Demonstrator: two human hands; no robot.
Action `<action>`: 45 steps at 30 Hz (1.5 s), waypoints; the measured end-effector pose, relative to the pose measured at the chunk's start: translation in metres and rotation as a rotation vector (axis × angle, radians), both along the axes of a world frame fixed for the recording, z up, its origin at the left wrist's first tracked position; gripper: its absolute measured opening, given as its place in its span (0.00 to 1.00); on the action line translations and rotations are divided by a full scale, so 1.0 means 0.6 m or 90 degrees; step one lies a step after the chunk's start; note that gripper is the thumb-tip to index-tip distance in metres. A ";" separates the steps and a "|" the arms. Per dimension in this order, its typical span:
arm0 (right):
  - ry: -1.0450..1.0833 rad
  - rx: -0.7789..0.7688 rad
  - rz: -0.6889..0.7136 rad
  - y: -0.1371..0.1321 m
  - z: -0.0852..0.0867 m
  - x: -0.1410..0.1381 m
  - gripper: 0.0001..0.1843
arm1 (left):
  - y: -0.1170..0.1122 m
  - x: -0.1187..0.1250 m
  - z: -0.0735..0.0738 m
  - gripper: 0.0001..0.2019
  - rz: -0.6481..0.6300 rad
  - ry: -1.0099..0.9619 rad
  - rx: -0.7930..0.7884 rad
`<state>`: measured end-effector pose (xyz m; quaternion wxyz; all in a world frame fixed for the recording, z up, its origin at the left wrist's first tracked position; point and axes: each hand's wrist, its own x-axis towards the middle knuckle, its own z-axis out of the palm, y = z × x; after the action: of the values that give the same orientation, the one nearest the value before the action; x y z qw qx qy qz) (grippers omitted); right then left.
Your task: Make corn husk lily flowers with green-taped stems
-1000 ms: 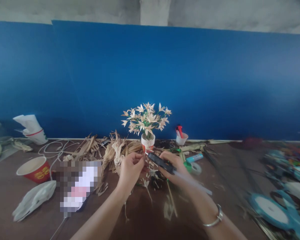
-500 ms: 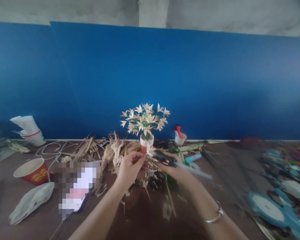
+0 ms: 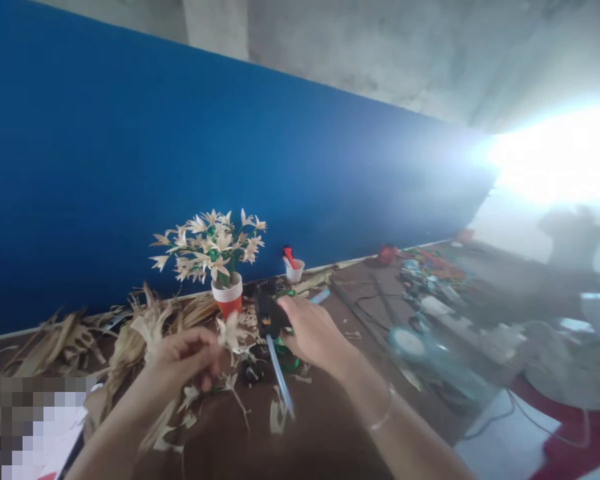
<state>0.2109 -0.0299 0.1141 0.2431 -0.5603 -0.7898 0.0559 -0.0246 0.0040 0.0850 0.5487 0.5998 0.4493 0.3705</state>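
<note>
My left hand (image 3: 193,357) is closed in a pinch around a pale flower made of dried husk-like petals (image 3: 233,331). In my right hand (image 3: 313,327) is a black glue gun (image 3: 267,313), with a clear glue stick (image 3: 281,380) jutting from its back end toward me. The gun is a short way right of the flower, its front end pointing to the back of the table. Just behind both hands stands an orange cup with a white rim (image 3: 229,293), filled with a bunch of similar cream flowers (image 3: 220,243) on green stems.
Dried husks (image 3: 130,340) lie along the back left. A small white cup (image 3: 295,270) holding something red stands by the blue partition (image 3: 280,167). Petal scraps (image 3: 279,413) litter the brown table. At right are a teal-rimmed roll (image 3: 407,342) and blurred clutter.
My view has swung to the right and tilted. The glue gun has turned away from the flower, and its glue stick now points toward me rather than rightward. The flower stays in my left hand.
</note>
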 end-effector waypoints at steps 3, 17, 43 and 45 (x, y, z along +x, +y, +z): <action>0.047 0.049 0.081 0.000 -0.015 0.025 0.18 | -0.003 0.007 -0.004 0.15 -0.066 0.074 -0.022; -0.208 -0.227 -0.272 0.036 -0.129 0.155 0.27 | 0.001 0.011 0.016 0.18 0.215 -0.167 -0.002; -0.070 -0.130 -0.307 0.172 -0.116 -0.016 0.08 | -0.001 0.025 0.006 0.15 0.194 -0.174 -0.041; -0.021 -0.113 -0.273 0.172 -0.106 -0.021 0.07 | 0.001 0.027 0.002 0.15 0.191 -0.193 -0.068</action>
<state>0.1980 0.0736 0.0505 0.1864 -0.7355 -0.6483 0.0632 -0.0083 0.0044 0.0863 0.5799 0.4337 0.4650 0.5093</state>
